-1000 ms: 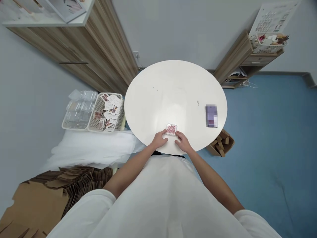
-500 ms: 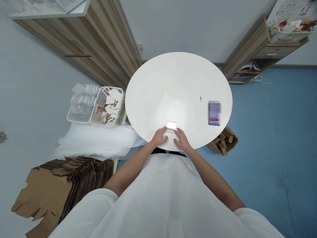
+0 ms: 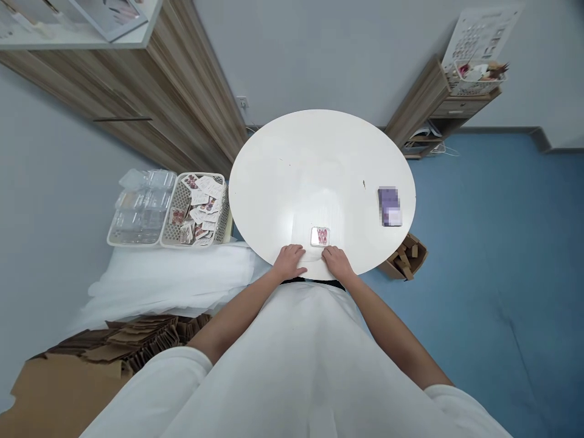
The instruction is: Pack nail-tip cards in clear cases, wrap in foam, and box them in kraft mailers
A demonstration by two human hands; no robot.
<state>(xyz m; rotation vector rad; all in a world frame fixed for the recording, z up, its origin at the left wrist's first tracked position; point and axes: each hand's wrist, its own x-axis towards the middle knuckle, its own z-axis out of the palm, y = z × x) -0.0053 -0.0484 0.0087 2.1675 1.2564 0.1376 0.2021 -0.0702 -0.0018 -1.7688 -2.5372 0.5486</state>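
A small clear plastic case (image 3: 320, 236) with reddish, nail-shaped pieces inside lies near the front edge of the white oval table (image 3: 274, 188). Under it spreads a thin, translucent white sheet (image 3: 300, 231), hard to make out against the tabletop. My left hand (image 3: 289, 261) rests on the sheet's left part, fingers stretched out and thumb apart. Just below the case, my right hand (image 3: 338, 263) has its fingers drawn together at the sheet's near edge, the thumb hidden beneath. Neither hand grips the case.
On the left are a basket of printed cards (image 3: 201, 210), a tray of clear boxes (image 3: 139, 210), white sheets (image 3: 168, 274) and flattened cardboard (image 3: 64, 389). A purple, blurred item (image 3: 389, 207) lies on the table's right; a carton (image 3: 405, 257) stands below. Cabinets flank the table.
Both hands have let go of the case and moved to its near side. The case now lies on a thin sheet, its reddish pieces showing. The view has shifted slightly.
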